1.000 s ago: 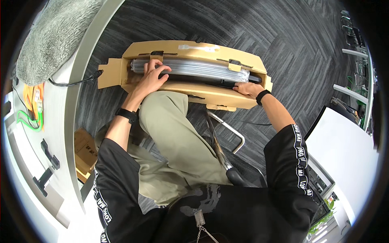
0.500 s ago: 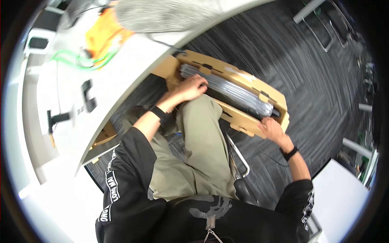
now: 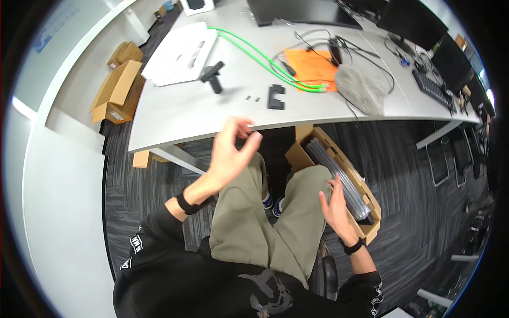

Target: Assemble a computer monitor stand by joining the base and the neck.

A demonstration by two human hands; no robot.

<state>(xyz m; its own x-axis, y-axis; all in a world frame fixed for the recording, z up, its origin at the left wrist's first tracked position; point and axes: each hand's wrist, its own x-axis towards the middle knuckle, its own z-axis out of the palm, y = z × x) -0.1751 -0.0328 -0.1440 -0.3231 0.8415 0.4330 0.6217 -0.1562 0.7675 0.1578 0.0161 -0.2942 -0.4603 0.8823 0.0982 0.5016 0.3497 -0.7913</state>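
My left hand hovers by the front edge of the desk, empty, thumb and fingers apart. Beside my right knee is my right hand, its fingers spread and nothing held, close to a long open cardboard box. Inside that box lies a long bundle in clear, shiny plastic wrap; what it wraps I cannot make out. On the desk beyond my left hand stand a black T-shaped part, a flat black bracket with a notch and two tiny dark pieces.
Farther back on the desk are a white foam-like tray, green cables, an orange cloth, a grey fuzzy piece, black cords and monitors. Open cardboard boxes stand at the left. A desk leg slants near my left arm.
Both hands have come away from the cardboard box; the left moved up toward the desk edge, the right back beside my knee. My view has swung left, bringing the desk ahead.
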